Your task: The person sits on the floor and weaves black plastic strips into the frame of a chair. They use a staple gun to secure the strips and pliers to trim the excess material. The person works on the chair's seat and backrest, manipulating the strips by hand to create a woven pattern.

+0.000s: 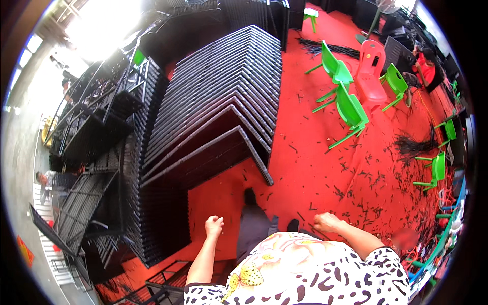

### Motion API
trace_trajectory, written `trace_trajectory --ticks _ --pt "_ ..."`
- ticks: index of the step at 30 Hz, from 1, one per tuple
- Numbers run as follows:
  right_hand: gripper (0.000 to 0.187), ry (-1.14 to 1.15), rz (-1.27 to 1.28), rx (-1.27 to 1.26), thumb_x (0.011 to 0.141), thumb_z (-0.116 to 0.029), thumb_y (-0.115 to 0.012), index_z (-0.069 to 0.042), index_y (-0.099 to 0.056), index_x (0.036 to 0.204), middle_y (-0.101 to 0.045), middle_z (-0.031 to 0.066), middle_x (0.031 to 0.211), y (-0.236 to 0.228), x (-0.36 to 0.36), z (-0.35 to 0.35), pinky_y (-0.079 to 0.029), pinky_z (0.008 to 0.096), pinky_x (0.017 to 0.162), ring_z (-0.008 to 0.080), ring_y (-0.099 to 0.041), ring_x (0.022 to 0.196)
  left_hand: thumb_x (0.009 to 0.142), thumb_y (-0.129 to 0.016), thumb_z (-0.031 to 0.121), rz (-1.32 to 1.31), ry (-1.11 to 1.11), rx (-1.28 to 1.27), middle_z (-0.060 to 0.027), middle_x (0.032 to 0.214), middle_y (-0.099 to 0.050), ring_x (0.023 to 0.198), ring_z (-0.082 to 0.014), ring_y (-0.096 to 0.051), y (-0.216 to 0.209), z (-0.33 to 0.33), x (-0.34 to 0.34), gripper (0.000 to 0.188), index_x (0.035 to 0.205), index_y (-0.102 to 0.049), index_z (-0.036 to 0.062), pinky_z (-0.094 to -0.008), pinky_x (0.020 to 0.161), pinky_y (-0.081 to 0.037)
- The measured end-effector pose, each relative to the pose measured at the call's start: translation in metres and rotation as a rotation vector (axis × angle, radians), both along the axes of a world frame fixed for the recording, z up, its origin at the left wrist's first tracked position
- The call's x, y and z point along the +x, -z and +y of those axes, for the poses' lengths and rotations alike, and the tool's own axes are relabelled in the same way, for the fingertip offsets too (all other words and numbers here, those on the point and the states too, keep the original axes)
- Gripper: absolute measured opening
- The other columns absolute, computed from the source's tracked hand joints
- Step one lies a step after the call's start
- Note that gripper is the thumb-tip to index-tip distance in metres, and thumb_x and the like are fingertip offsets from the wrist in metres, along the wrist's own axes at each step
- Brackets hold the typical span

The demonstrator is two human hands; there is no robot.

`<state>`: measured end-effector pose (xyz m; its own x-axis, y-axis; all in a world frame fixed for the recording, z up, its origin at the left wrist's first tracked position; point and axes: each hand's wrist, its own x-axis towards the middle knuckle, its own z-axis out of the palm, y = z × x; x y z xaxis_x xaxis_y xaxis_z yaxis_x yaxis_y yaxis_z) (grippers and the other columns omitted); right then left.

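My left hand (214, 226) is held up in front of me with its fingers curled into a loose fist, and nothing shows in it. Out to the right, my right hand (327, 222) is also closed, over the red floor, with no object visible in its grip. Both hands are apart from everything around them. Ahead and to the left stands a large row of nested black bent panels (218, 96). The nearest black panel (203, 157) leans out from that row, a little beyond my left hand.
Red floor covering (300, 173) is littered with short black scraps (373, 195). Green chairs (351, 107) and a red chair (369, 76) stand ahead right. Black frames (91, 203) are piled at left. A person in red (429, 68) sits far right near black strand bundles (414, 146).
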<state>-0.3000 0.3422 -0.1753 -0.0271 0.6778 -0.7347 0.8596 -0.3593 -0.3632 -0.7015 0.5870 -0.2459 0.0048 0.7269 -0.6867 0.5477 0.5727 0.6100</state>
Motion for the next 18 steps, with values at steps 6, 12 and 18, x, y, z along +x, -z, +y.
trace_trajectory --ticks 6,12,18 --pt "0.034 0.268 -0.153 -0.236 0.076 -0.033 -0.060 -0.004 -0.062 0.095 -0.064 0.0204 0.095 0.018 0.012 -0.007 -0.050 0.0462 0.078 0.0354 -0.062 0.094 0.069 -0.069 0.018 0.283 1.054 1.274 -0.0175 0.114 -0.050 0.108 -0.0332 -0.048 -0.029 0.154 0.125 0.050 0.112 -0.049 0.0009 -0.0444 0.094 -0.038" --pt "0.032 0.518 0.028 -0.053 0.078 -0.028 -0.057 -0.003 -0.059 0.097 -0.064 0.0210 0.095 0.011 -0.050 0.079 -0.049 0.0472 0.078 0.0369 -0.061 0.093 0.054 -0.083 0.025 0.413 1.271 1.028 -0.0133 0.102 -0.055 0.103 -0.0314 -0.052 -0.034 0.274 0.230 0.054 0.095 -0.054 0.0061 -0.0397 0.086 -0.044" --pt "0.028 1.042 0.131 0.068 0.077 -0.025 -0.057 -0.003 -0.058 0.094 -0.064 0.0188 0.092 -0.010 -0.101 0.099 -0.048 0.0447 0.075 0.0352 -0.061 0.089 0.064 -0.065 0.012 0.422 1.556 1.077 -0.0118 0.082 -0.059 0.085 -0.0302 -0.058 0.020 0.324 0.232 0.015 0.073 -0.056 0.0061 -0.0392 0.076 -0.049"
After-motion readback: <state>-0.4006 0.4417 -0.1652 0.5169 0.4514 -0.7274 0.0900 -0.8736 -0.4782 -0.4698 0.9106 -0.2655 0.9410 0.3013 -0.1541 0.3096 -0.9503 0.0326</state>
